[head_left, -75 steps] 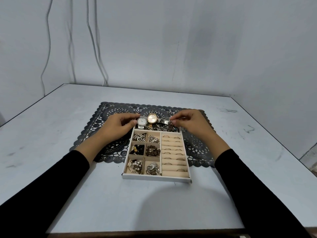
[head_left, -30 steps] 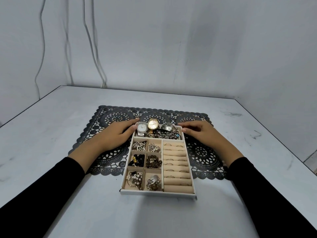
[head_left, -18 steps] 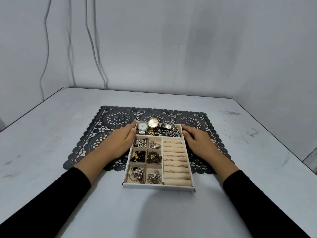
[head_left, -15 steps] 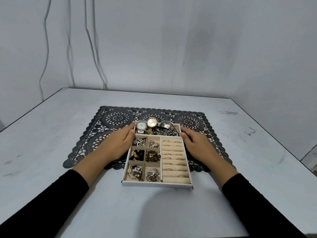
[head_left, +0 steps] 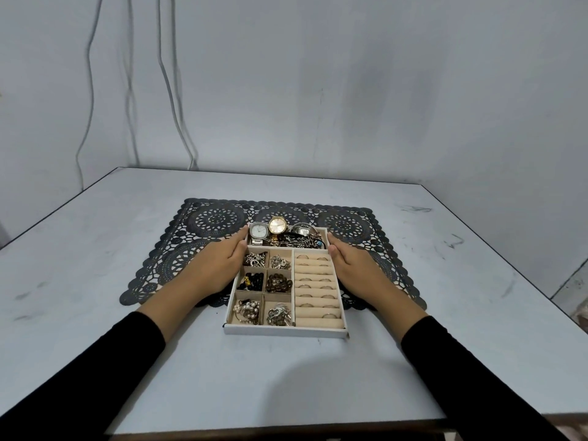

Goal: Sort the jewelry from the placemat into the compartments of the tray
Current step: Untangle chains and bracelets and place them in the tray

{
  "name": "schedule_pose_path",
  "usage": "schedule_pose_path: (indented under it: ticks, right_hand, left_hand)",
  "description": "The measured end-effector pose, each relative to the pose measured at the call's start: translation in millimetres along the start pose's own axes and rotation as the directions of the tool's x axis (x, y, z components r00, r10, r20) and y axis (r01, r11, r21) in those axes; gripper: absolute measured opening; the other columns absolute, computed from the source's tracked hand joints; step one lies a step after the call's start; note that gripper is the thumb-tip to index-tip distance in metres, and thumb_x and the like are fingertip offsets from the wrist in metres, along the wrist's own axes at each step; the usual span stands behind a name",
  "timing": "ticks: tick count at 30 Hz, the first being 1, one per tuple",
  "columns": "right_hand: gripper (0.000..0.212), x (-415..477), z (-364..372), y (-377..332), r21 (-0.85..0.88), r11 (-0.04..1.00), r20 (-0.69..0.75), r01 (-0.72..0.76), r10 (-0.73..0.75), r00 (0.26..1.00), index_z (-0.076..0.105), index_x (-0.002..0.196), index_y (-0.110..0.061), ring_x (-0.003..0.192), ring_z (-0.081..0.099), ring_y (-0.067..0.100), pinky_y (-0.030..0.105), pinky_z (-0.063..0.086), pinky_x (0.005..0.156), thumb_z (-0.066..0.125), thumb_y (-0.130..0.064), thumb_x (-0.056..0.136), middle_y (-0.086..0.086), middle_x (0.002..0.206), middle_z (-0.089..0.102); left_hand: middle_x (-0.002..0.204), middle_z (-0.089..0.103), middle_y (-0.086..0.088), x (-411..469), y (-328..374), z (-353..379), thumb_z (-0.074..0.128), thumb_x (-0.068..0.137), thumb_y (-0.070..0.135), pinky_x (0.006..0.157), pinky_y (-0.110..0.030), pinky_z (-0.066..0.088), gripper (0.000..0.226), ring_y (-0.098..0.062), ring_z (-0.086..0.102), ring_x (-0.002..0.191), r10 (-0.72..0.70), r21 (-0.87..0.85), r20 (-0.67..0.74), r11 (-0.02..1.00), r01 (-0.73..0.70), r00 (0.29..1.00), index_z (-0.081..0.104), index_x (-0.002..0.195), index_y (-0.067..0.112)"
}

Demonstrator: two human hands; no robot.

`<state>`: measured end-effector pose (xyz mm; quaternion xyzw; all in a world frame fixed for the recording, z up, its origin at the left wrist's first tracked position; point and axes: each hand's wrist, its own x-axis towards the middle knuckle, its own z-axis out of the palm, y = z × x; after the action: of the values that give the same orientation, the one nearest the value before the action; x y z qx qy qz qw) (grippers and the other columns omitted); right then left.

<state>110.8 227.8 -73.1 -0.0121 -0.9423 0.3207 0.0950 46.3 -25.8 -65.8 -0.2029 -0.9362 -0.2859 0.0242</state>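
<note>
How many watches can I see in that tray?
3, all in the far compartment of the tray: a silver square watch at its left, a gold round watch in the middle, a grey watch on the right. Tangled pieces beside them may hide another.

Tray [head_left: 286, 331] lining matt cloth (rim smooth white card); watches [head_left: 276, 225] shiny metal; placemat [head_left: 216, 218] openwork, prob. plastic.

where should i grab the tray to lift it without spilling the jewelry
By its two long side walls, coming in from left and right at once. The tray is shallow, open-topped and full of loose pieces, with watches standing above the rim at the far end, so a level two-sided hold seems safest. The left hand and right hand lie flat against those walls.
</note>
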Motion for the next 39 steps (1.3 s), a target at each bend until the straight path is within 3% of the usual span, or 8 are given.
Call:
schedule_pose_path:
  ticks: [6, 12, 21, 26, 30, 33, 35, 39]
  right_hand:
    - [0.045, 11.7, -0.2, 0.5, 0.025, 1.0, 0.002, 0.002, -0.002, 1.0, 0.033, 0.147, -0.019, 0.136, 0.039, 0.017, 0.024, 0.031, 0.104, 0.031, -0.033, 0.104, -0.003, 0.15, 0.038]
    - [0.045, 24.6, 0.6, 4.5, 0.064, 0.998, -0.005, -0.007, 0.007, 1.0, 0.036, 0.146, -0.018, 0.135, 0.04, 0.016, 0.019, 0.03, 0.099, 0.033, -0.032, 0.103, -0.003, 0.149, 0.04]
    - [0.045, 35.0, 0.7, 9.7, 0.07, 0.997, -0.015, -0.015, 0.016, 1.0, 0.037, 0.145, -0.02, 0.132, 0.043, 0.016, 0.017, 0.03, 0.093, 0.034, -0.033, 0.103, -0.001, 0.146, 0.044]
    - [0.041, 36.9, -1.7, 8.9, 0.085, 0.996, -0.034, 0.014, -0.011, 0.999, 0.043, 0.142, -0.02, 0.124, 0.051, 0.019, 0.019, 0.036, 0.093, 0.038, -0.028, 0.102, 0.001, 0.137, 0.054]
    - [0.036, 51.9, -4.9, 10.1, 0.091, 0.995, -0.082, 0.051, -0.044, 0.996, 0.053, 0.135, -0.017, 0.103, 0.062, 0.03, 0.029, 0.046, 0.085, 0.041, -0.019, 0.101, 0.011, 0.114, 0.068]
    - [0.037, 66.8, -4.3, 16.5, 0.09, 0.995, -0.059, 0.032, -0.027, 0.998, 0.051, 0.136, -0.014, 0.121, 0.053, 0.018, 0.015, 0.035, 0.094, 0.04, -0.015, 0.101, 0.004, 0.133, 0.058]
    - [0.037, 77.9, -3.6, 22.6, 0.07, 0.997, -0.049, 0.03, -0.026, 0.998, 0.05, 0.136, -0.015, 0.128, 0.047, 0.015, 0.016, 0.03, 0.101, 0.041, -0.016, 0.101, 0.001, 0.138, 0.054]
    - [0.038, 100.6, -7.2, 31.8, 0.029, 0.999, -0.034, 0.033, -0.032, 0.999, 0.05, 0.137, -0.018, 0.127, 0.049, 0.016, 0.026, 0.034, 0.107, 0.046, -0.017, 0.099, 0.001, 0.135, 0.056]
  left_hand:
    - [0.136, 0.058, -0.013, 11.0, -0.7, 1.1, 0.024, 0.107, 0.033, 0.095, -0.03, 0.039, 0.047, -0.026, 0.053, 0.124, -0.009, 0.0, -0.014, 1.0, 0.009, 1.0, 0.026, 0.153, 0.026]
    - [0.12, 0.066, -0.017, 21.4, -1.4, 2.4, 0.025, 0.107, 0.031, 0.087, -0.031, 0.042, 0.046, -0.028, 0.061, 0.108, -0.015, -0.022, -0.035, 1.0, 0.014, 0.999, 0.028, 0.152, 0.027]
    - [0.12, 0.067, -0.014, 30.9, -4.4, 4.0, 0.026, 0.106, 0.032, 0.087, -0.031, 0.043, 0.047, -0.026, 0.061, 0.106, -0.009, -0.02, -0.043, 1.0, 0.008, 0.999, 0.029, 0.152, 0.026]
    - [0.093, 0.067, -0.005, 36.2, -6.6, 3.4, 0.026, 0.106, 0.032, 0.075, -0.031, 0.042, 0.047, -0.016, 0.06, 0.082, -0.004, -0.014, -0.021, 1.0, 0.003, 1.0, 0.029, 0.153, 0.027]
    - [0.129, 0.063, -0.01, 50.0, -11.1, 1.4, 0.028, 0.105, 0.033, 0.087, -0.031, 0.041, 0.047, -0.022, 0.058, 0.109, 0.005, -0.039, -0.013, 0.999, -0.005, 1.0, 0.029, 0.152, 0.029]
    - [0.137, 0.057, -0.011, 63.1, -14.3, -0.7, 0.028, 0.106, 0.034, 0.094, -0.031, 0.039, 0.046, -0.025, 0.053, 0.123, 0.017, -0.024, 0.018, 1.0, -0.017, 1.0, 0.03, 0.152, 0.029]
    - [0.145, 0.05, -0.008, 72.2, -19.2, -2.8, 0.027, 0.106, 0.037, 0.102, -0.034, 0.037, 0.046, -0.025, 0.047, 0.132, 0.026, 0.002, 0.052, 1.0, -0.027, 0.998, 0.032, 0.151, 0.03]
    - [0.152, 0.042, -0.002, 92.0, -31.3, -7.8, 0.025, 0.105, 0.042, 0.11, -0.034, 0.03, 0.047, -0.022, 0.039, 0.139, 0.043, 0.051, 0.104, 0.998, -0.049, 0.994, 0.035, 0.149, 0.031]
